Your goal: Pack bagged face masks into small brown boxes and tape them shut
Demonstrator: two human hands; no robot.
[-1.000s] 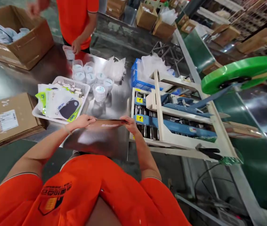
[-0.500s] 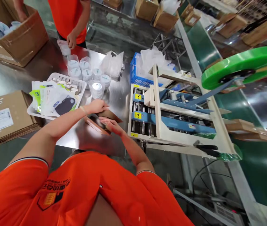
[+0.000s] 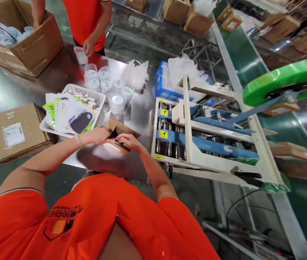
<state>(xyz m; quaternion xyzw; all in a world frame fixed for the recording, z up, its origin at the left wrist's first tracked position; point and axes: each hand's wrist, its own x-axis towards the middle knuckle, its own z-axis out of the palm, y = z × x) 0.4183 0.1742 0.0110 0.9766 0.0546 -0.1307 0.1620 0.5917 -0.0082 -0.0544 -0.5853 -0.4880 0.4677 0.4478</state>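
head view, looking down over an orange shirt: both hands are on a small cardboard box [image 3: 119, 134] at the near edge of the shiny metal desk [image 3: 12, 90], its flaps partly raised. the left hand [image 3: 97, 135] is curled round the box's left side, fingers closed on the card, thumb on top; the right hand [image 3: 127, 141] lies flatter, fingers only loosely bent, pressing down on a flap at the right, touching rather than clamped. to do this well, i'd judge the left hand should keep the wall steady while the right presses the flaps square along their creases, so the box stands true and doesn't skew. just beyond the box sits a white basket [image 3: 95, 96] with printed packets [image 3: 72, 117], and behind it a cluster of clear lidded cups [image 3: 107, 86]. to the left, a stack of flat cartons [image 3: 12, 131]. to the right, well clear of the hands, a tape sealing machine [image 3: 204, 141] with a green tape roll [image 3: 285, 81], beside a blue crate [image 3: 166, 88]. across the desk a co-worker's hand [image 3: 88, 47] holds a cup, the other arm reaching into a big open carton [image 3: 34, 43].
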